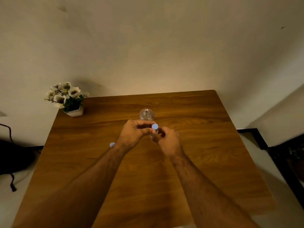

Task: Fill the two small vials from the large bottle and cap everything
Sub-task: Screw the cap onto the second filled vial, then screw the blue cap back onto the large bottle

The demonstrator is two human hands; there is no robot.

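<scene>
- Left hand (134, 133) pinches the blue cap (154, 126) atop a small vial (155, 132).
- Right hand (169, 140), at 4 o'clock of the cap, grips the vial.
- Uncapped large bottle (146, 114) stands at 12 o'clock.

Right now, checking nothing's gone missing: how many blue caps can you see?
2. One blue cap sits atop the small vial held between both hands; the other lies on the table, partly hidden behind the left wrist. More could be hidden.

Table (197, 145) is brown wood grain with a soft satin sheen; the large bottle (146, 114) just beyond the grip is clear and glossy, possibly glass; the pinched blue cap (155, 126) looks matt plastic
</scene>
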